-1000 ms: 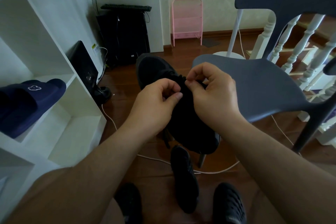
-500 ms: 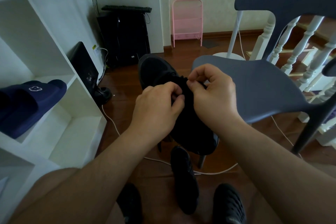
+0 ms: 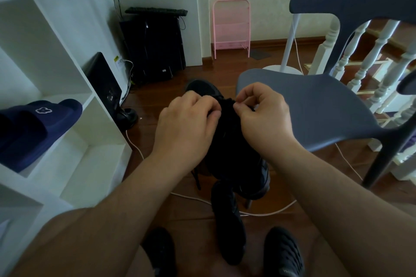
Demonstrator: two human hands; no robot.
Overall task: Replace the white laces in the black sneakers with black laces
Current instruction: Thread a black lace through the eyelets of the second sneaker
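A black sneaker (image 3: 234,155) is held up in front of me, toe pointing away, between both hands. My left hand (image 3: 186,128) has its fingers curled over the sneaker's left side near the eyelets. My right hand (image 3: 263,117) pinches a black lace at the top of the tongue with thumb and forefinger. A loose end of black lace (image 3: 196,177) hangs below the left hand. The second black sneaker (image 3: 227,220) lies on the wooden floor just below. Lacing itself is too dark to make out.
A grey chair (image 3: 315,105) stands at my right, its seat beside my right hand. White shelves (image 3: 67,119) at left hold navy slippers (image 3: 33,128). A white cable (image 3: 225,206) runs across the floor. My feet in black clogs (image 3: 283,252) are at the bottom edge.
My left hand has moved up and over the sneaker's left side. My right hand stayed at the tongue, still pinching the lace. The sneaker barely shifted.
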